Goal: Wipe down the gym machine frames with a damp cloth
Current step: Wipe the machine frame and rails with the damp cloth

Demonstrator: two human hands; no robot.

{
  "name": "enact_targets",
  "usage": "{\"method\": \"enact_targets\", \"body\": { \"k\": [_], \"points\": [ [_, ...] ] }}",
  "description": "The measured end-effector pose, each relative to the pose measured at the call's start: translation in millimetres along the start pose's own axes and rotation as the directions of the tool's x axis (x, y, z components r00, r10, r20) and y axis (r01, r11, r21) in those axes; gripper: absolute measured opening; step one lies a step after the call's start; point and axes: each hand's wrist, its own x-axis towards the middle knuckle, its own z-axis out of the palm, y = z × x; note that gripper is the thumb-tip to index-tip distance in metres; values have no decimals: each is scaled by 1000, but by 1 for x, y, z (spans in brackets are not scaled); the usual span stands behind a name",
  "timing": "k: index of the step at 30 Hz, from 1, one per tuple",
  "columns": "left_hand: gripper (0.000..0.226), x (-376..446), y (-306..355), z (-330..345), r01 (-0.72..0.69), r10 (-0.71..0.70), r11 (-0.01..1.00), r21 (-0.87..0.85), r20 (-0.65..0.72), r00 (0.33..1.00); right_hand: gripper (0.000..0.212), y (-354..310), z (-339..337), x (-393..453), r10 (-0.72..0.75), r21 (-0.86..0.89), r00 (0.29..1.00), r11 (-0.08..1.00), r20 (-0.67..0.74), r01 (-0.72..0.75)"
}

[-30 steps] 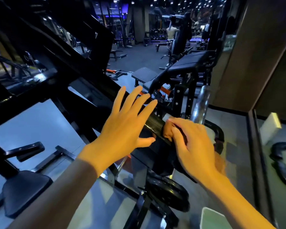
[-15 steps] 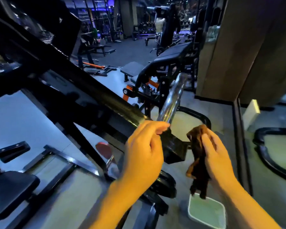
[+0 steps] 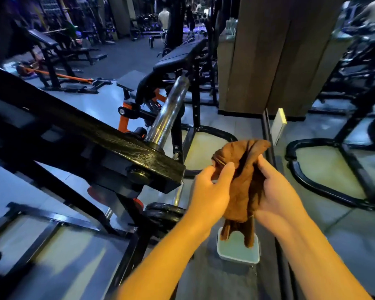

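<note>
Left hand [image 3: 208, 189] now off frame [image 3: 108, 135]; both hands on cloth [image 3: 245, 180]

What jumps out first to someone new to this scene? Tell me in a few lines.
The brown cloth at centre right stands out first, bunched and held up between the left hand and right hand, its ends dangling above a pale square tub on the floor. To the left, a thick black machine arm slants across the view, with a shiny chrome bar rising from its end.
</note>
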Motion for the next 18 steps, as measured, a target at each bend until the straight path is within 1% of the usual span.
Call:
{"method": "enact_targets", "body": {
  "k": [1,3,4,5,6,7,8,9,10,11,12,13,14,16,18],
  "points": [
    [33,3,-4,0,-16,17,1000,3,-15,1000,51,-3,-4,-1,1,1,1000,1000,4,-1],
    [47,11,-13,-5,-49,54,998,48,-112,992,52,-9,-11,-2,-27,-27,1000,999,-5,26],
    [51,14,-17,-8,-49,57,997,59,-149,987,51,-13,-13,-3,-53,-51,999,997,-9,53],
    [47,15,-20,-9,-30,38,998,50,-167,985,49,-18,-15,-3,-78,-79,997,994,-19,77],
    [38,13,-20,-7,-3,6,1000,19,-174,985,48,-22,-16,-4,-95,-102,995,991,-30,92],
    [28,11,-19,-5,26,-30,999,-30,-148,988,47,-26,-17,-4,-103,-124,994,987,-33,98],
    [33,8,-20,-1,40,-44,998,-46,-102,994,47,-30,-16,-6,-103,-156,994,983,-30,97],
    [46,4,-19,4,15,-14,1000,5,-39,999,46,-32,-16,-7,-101,-198,994,976,-30,93],
    [50,2,-19,9,-47,45,995,88,34,998,45,-34,-14,-8,-102,-257,994,962,-31,91],
    [44,2,-18,14,-127,111,977,171,101,989,43,-36,-13,-9,-104,-310,994,947,-39,87],
    [32,4,-19,17,-202,173,952,231,138,975,42,-37,-13,-10,-102,-356,994,931,-45,80],
    [20,7,-17,17,-248,219,933,260,136,966,41,-38,-15,-9,-108,-398,993,914,-49,79],
    [16,12,-14,15,-260,240,927,269,107,965,39,-42,-18,-9,-125,-447,991,890,-56,88],
    [18,21,-2,7,-223,229,927,302,16,973,39,-51,-30,-6,-178,-542,981,833,-72,112],
    [18,28,11,-2,-233,253,916,328,-17,967,43,-61,-43,-7,-196,-630,979,767,-50,121]
  ]
}}
